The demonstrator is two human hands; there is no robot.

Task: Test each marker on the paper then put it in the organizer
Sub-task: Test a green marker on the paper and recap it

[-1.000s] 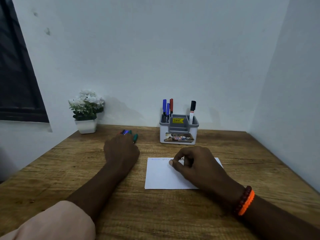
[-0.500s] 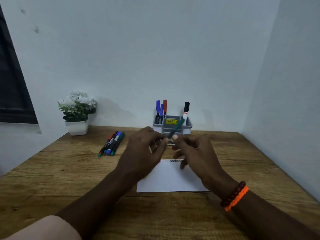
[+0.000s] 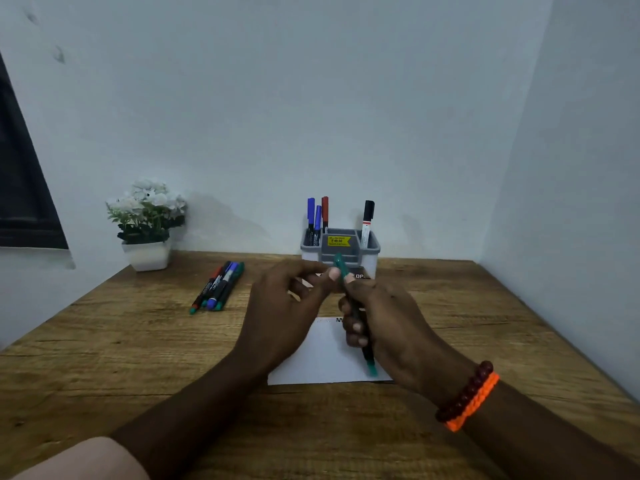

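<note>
Gripping green marker (image 3: pixel 360 336): right hand (image 3: pixel 388 320) | left hand (image 3: pixel 287 306) fingers pinch cap | organizer (image 3: pixel 341 252) partly hidden | spare markers (image 3: pixel 218 285) left

The organizer (image 3: pixel 341 252) stood at the back of the table (image 3: pixel 104 358) with markers (image 3: pixel 317 216) in it. Paper (image 3: pixel 322 362) lay before it, loose markers (image 3: pixel 218 287) to its left, a potted plant (image 3: pixel 147 223) farther left.

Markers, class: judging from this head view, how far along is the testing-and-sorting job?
Done: four markers, two blue, one red, one black-capped, stand in the grey plastic organizer. In hand: the right hand grips a green-capped marker above the white paper sheet, while the left hand pinches its cap end; cap still on. Left: a small pile of loose markers lies on the wooden table.
</note>
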